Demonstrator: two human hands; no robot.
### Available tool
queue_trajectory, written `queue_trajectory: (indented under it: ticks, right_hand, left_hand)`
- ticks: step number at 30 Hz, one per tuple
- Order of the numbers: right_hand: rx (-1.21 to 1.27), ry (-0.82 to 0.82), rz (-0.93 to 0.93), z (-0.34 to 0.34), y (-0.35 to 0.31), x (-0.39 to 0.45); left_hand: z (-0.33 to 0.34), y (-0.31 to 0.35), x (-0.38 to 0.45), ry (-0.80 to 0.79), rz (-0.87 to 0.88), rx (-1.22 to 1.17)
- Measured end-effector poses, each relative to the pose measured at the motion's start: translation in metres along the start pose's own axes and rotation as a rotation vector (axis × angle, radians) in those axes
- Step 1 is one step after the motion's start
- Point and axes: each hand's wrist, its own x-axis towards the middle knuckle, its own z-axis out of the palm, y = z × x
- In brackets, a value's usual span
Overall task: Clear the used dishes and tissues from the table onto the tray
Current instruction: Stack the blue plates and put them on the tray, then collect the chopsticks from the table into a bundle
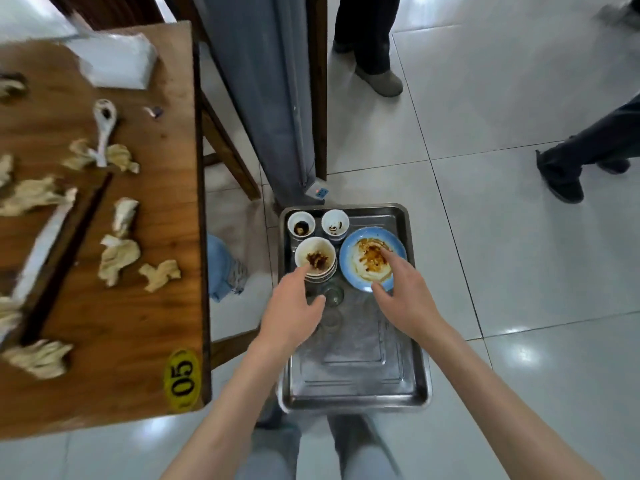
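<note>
Two hands over the tray [353,375], dishes-loading step, as I read it. My left hand [294,313] sits at the near rim of the stacked white bowls [316,259], fingers stretched out and loose, not wrapped round anything I can see. My right hand [403,292] has its thumb under the near edge of the blue plate [372,259] and a finger lying over the greasy top; looks like a light pinch on the rim, or a release, can't call it firmly. Two small sauce cups [301,225] at the far end of the tray, a clear glass [332,294] just beside my left fingers.

Dishes mostly on the tray. Left on the table [145,323]: crumpled tissues [117,256] scattered across it, a white spoon [104,133] lying on one wad, dark chopsticks [69,258], a pale wrapper beside them. Next move, my guess: let go here, swing left, gather tissues and spoon. Tissues are light and crushable, so a bunching grab; spoon needs its handle picked off the paper.

Hard to see: table side is motion-blurred, the left edge cuts off several tissues, so no count. A second glass near my left palm may exist, too transparent to say. Blurred white pack [114,62] at the far corner, contents unclear. How many bowls in the stack, unclear.
</note>
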Motion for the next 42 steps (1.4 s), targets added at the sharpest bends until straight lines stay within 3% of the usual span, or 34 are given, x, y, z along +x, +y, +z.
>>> queue_trajectory:
  ticks: [6, 15, 22, 30, 42]
  right_hand:
    - [-0.050, 0.096, -0.060, 0.006, -0.069, -0.078]
    - [-0.001, 0.210, -0.069, 0.041, -0.157, -0.175]
    - [0.010, 0.223, -0.029, 0.067, -0.200, -0.232]
    - [0.028, 0.259, -0.063, 0.106, -0.233, -0.292]
    - [0.085, 0.180, -0.135, 0.229, -0.300, -0.357]
  left_hand:
    - [-0.079, -0.028, -0.070, 0.121, 0.156, 0.105]
    - [-0.186, -0.102, -0.135, 0.144, 0.230, 0.183]
    - [-0.221, -0.155, -0.186, 0.140, 0.252, 0.256]
    - [-0.250, -0.211, -0.237, 0.255, 0.270, 0.249]
    - [-0.311, -0.363, -0.359, 0.292, 0.032, 0.242]
